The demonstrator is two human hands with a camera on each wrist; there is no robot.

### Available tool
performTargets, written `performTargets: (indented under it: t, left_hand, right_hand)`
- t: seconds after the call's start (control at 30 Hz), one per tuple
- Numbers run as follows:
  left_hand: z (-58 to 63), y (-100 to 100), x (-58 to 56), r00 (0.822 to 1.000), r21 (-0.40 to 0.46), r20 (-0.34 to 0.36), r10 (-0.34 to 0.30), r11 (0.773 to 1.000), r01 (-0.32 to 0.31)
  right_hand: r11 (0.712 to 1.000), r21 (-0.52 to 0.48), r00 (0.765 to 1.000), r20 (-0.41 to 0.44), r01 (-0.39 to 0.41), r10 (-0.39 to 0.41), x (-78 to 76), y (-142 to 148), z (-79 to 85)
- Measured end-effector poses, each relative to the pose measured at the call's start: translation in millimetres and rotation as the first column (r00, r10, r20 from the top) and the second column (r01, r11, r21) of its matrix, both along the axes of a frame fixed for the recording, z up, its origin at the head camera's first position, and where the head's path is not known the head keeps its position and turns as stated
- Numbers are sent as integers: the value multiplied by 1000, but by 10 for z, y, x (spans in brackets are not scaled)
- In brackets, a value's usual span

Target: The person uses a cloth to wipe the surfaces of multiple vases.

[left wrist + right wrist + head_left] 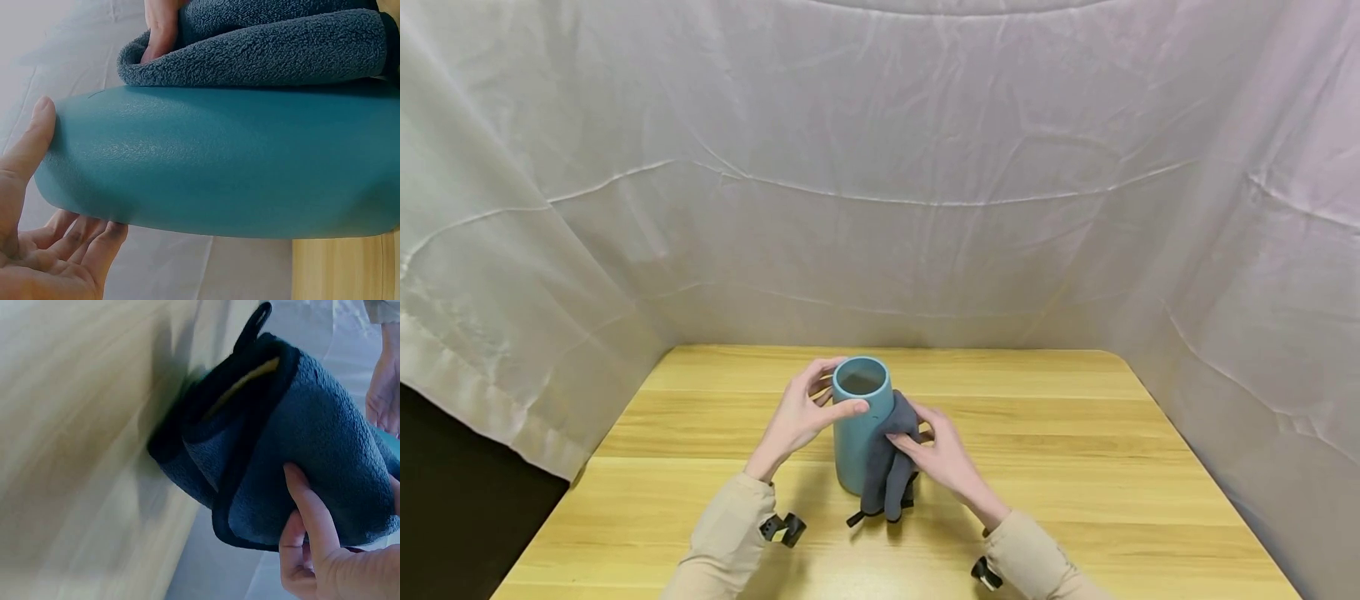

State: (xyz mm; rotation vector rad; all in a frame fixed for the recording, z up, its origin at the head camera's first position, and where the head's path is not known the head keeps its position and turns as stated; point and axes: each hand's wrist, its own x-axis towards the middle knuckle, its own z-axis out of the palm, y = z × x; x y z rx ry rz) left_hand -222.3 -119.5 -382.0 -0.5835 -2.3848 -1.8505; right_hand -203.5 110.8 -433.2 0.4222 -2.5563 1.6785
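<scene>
A tall teal vase (853, 450) with an open round mouth stands upright on the wooden table. My left hand (801, 412) grips it near the rim, the thumb on the near side and the fingers round the far left side; the left wrist view shows the vase (212, 162) between them. In my right hand (942, 450) is a dark grey-blue terry cloth (880, 475) with black edging, pinched between thumb and fingers and held against the vase's right side. The right wrist view shows the folded cloth (325, 444) with a small black hanging loop.
The light wooden table (1060, 467) spreads around the vase. Pale grey fabric (880, 250) hangs behind and along both sides. A black camera mount (784, 528) sits on the left wrist, another (987, 573) on the right.
</scene>
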Motion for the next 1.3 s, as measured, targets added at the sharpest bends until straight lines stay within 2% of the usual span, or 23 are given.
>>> performTargets:
  t: [0.2,0.33,0.47,0.6,0.73,0.97,1.17,1.3]
  left_hand:
    - [5,-11,0,1000,-7,8,9,1000,-9]
    - [5,-18,-2,1000,-7,10,13,1000,-13]
    - [7,-20,-5,1000,-6,10,14,1000,-14]
    - [7,-19,-15,1000,-9,8,12,1000,-12]
    - [-3,-28,-23,1000,-10,1,1,1000,-1]
    - [-21,-65,-64,996,8,-25,-91,996,91]
    - [-11,-123,-133,981,1,-9,-193,981,193]
    - [-13,-167,-193,968,-9,13,-251,968,251]
  right_hand:
    - [992,-117,992,122,41,-27,24,-11,-38]
    - [985,-164,991,135,47,-24,19,-12,-37]
    - [983,-170,994,91,75,-60,15,-10,-28]
    - [986,-122,993,34,117,-113,4,-5,-29]
    - [989,-80,991,-36,125,-128,-23,19,-40]
    - [994,-56,989,-112,90,-95,-65,65,-78]
    - [996,-86,989,-147,-1,-12,-132,118,-120]
    - [994,-80,980,-190,-74,57,-189,161,-136]
